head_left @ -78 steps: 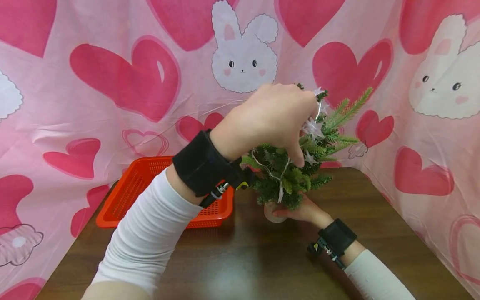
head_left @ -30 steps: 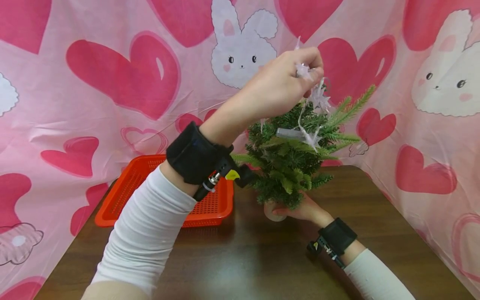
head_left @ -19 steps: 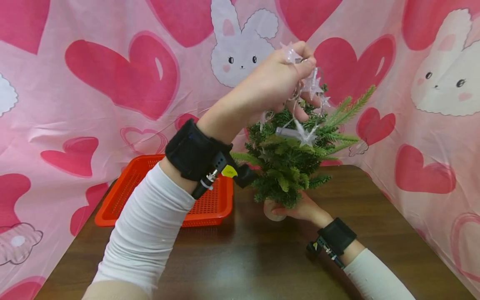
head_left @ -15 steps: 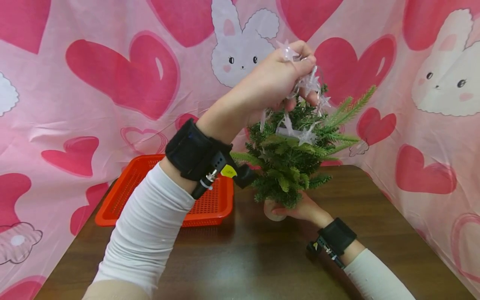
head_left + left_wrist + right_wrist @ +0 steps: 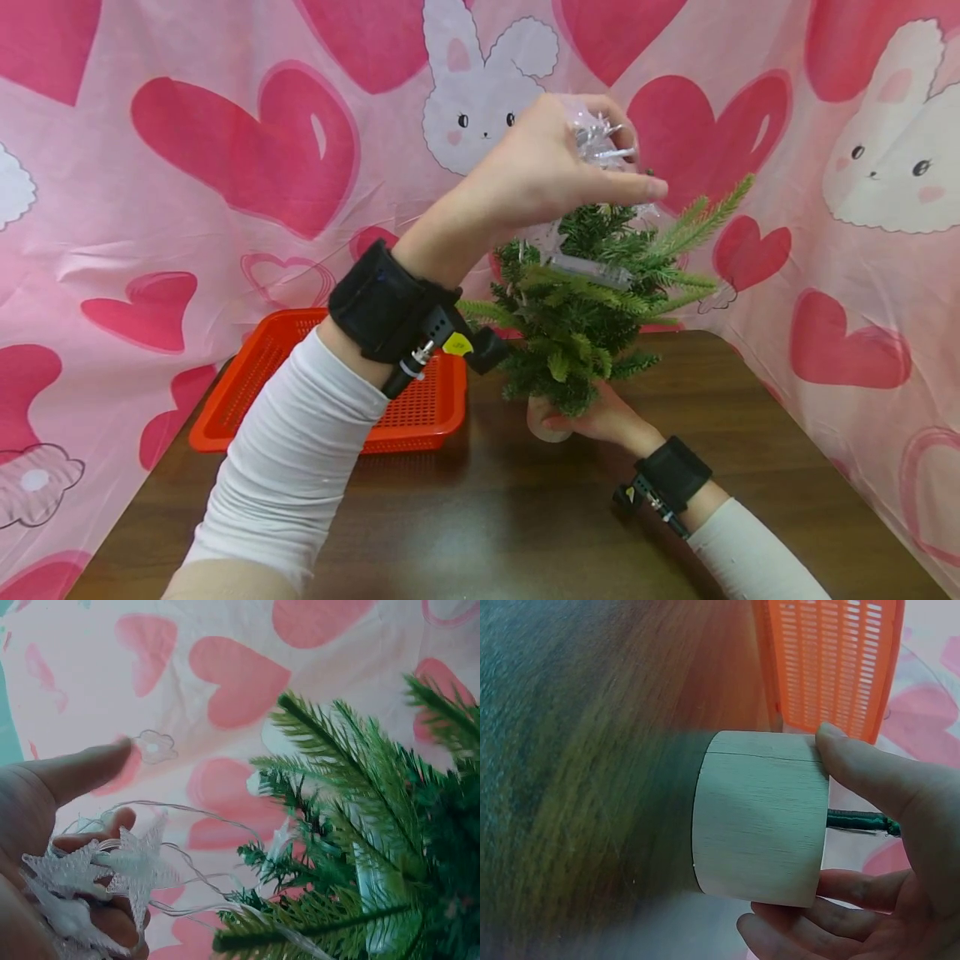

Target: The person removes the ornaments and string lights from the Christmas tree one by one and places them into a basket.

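Observation:
My left hand is raised at the top of a small artificial Christmas tree. Its fingers curl round a bunch of clear star string lights, while the thumb stands out straight, apart from them. Thin wire runs from the bunch into the branches. A grey translucent oblong piece lies among the upper branches; its kind is unclear. Low down, my right hand grips the tree's pale round wooden base between thumb and fingers. In the right wrist view a green stem comes out of that base.
An orange-red perforated plastic basket stands left of the tree on the brown wooden table, partly hidden by my left arm. A pink cloth with hearts and rabbits hangs behind and at both sides.
My left hand came up from the tree's side with the string lights, then turned. Its thumb has swung away from the bunch, and stars have gathered in the palm. My right hand stays on the base.

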`<state>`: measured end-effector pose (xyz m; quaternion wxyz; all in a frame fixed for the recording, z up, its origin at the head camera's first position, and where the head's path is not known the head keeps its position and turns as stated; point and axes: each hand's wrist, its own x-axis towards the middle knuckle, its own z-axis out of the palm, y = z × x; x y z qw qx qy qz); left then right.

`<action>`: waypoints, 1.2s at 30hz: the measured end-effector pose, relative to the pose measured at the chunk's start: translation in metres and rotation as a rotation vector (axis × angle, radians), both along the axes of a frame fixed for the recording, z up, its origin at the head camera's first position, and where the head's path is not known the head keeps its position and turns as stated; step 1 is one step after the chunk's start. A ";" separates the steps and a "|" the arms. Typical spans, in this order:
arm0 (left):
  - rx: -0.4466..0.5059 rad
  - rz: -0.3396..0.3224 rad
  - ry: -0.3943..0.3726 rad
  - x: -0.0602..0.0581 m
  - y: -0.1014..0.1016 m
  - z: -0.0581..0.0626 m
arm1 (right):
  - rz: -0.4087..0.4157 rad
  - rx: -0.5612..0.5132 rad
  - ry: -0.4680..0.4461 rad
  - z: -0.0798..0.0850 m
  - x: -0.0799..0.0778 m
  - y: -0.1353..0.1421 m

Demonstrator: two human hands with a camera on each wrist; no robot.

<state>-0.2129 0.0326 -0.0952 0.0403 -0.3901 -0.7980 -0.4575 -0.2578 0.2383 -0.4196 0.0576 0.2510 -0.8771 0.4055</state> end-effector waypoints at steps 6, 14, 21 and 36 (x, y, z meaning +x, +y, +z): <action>-0.306 0.277 0.244 0.000 0.004 0.001 | -0.069 -0.008 -0.119 -0.003 0.000 0.000; -0.581 0.496 0.542 0.002 0.006 -0.002 | -0.015 0.022 -0.243 -0.006 -0.003 0.008; -0.633 0.612 0.675 -0.003 0.006 -0.002 | -0.046 0.291 -0.256 0.006 -0.004 0.017; -0.617 0.659 0.693 -0.008 0.006 -0.001 | -0.025 0.237 -0.191 0.004 -0.001 0.019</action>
